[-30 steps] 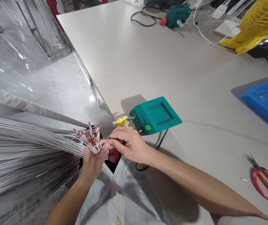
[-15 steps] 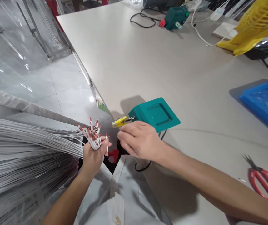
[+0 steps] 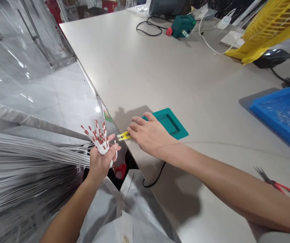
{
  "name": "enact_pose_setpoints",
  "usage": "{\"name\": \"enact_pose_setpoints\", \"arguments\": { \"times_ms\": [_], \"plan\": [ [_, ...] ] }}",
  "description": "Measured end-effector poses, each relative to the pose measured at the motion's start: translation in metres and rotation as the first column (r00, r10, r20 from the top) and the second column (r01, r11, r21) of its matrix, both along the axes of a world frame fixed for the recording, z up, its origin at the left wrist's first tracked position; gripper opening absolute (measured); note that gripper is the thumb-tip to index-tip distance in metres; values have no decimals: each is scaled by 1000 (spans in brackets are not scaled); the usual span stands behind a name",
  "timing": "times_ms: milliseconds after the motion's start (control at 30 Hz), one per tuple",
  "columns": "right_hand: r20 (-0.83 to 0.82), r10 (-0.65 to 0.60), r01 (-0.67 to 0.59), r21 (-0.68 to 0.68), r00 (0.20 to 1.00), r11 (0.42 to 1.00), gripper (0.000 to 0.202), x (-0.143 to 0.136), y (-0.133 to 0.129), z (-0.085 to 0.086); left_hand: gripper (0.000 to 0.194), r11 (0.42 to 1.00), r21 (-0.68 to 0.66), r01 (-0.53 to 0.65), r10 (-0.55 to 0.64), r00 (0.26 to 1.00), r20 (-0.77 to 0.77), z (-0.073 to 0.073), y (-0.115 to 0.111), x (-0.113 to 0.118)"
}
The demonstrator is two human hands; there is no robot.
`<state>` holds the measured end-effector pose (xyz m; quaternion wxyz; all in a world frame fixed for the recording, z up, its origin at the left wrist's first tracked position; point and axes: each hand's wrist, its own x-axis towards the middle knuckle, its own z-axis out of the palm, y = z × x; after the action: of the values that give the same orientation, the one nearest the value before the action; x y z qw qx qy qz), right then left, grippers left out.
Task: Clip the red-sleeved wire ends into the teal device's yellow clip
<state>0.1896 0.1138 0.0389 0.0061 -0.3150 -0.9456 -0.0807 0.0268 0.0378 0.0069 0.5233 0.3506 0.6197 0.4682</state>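
Observation:
My left hand (image 3: 101, 158) is closed around a bundle of white wires (image 3: 101, 143) with reddish-brown ends pointing up. One wire end (image 3: 116, 145) stands apart at its thumb and fingertips. Close to that end, over the table edge, is a yellow clip (image 3: 124, 135) mounted on a small green machine (image 3: 169, 123). My right hand (image 3: 151, 136) lies across the machine's near part, with its foremost fingertips at the clip, seeming to pinch it. Its other fingers are raised and apart. The thumb is hidden beneath the hand.
Long white wires (image 3: 33, 152) hang in a thick mass at left. On the table (image 3: 145, 74) are red-handled scissors (image 3: 284, 189), a blue tray (image 3: 282, 111), a yellow fan (image 3: 264, 37) and a second green device (image 3: 183, 26). A black cord (image 3: 157, 177) runs by the near edge.
My right hand has shifted over the green machine and onto the yellow clip, its fingers lifting and spreading. The single wire end at my left fingers now sits closer to the clip. The view has shifted slightly.

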Motion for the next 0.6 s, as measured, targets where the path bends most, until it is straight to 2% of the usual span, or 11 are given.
{"name": "enact_pose_setpoints", "arguments": {
  "times_ms": [133, 367, 600],
  "plan": [
    [36, -2, 5, -67, 999, 998, 26, 0, 5, 1, 44, 1000, 26, -15, 14, 999, 33, -5, 5, 3],
    [6, -15, 16, -82, 1000, 997, 25, 2, 5, 0, 44, 999, -26, -39, 37, 998, -54, -5, 10, 7],
    [-2, -32, 32, -73, 999, 997, 18, 3, 6, -1, 45, 998, -36, -42, 40, 997, -60, -10, 12, 8]
  ]
}}
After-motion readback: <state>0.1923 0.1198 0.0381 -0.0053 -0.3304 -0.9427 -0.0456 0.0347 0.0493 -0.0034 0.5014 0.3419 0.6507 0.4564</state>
